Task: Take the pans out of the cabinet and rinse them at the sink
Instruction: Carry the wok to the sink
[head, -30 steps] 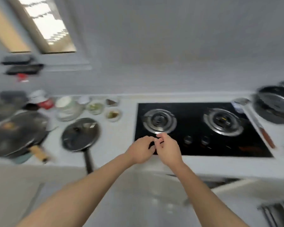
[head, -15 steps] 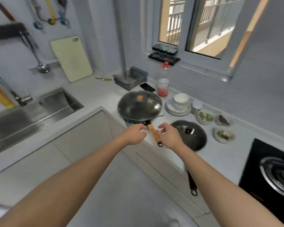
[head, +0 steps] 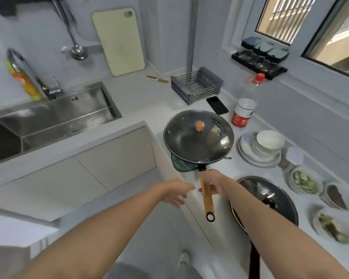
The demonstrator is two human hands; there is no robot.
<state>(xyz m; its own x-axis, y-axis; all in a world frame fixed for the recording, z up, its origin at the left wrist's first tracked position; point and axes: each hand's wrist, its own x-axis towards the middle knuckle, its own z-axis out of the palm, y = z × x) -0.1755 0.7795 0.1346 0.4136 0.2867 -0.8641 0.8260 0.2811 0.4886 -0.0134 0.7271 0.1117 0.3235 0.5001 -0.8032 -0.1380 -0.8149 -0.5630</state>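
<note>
Since half a second back your right hand [head: 212, 183] has closed round the wooden handle [head: 206, 193] of the black lidded wok [head: 198, 136]; before it only hovered beside it. Your left hand [head: 176, 191] sits just left of the handle, fingers loosely spread, holding nothing. Wok rests on the white counter [head: 145, 101], on a green mat [head: 181, 165], right of the steel sink [head: 54, 119] and well apart from it. Second black lidded pan [head: 270, 198] lies nearer, under your right forearm. My read: pans are out, the carry to the sink comes next. Watch the loose glass lid when lifting.
</note>
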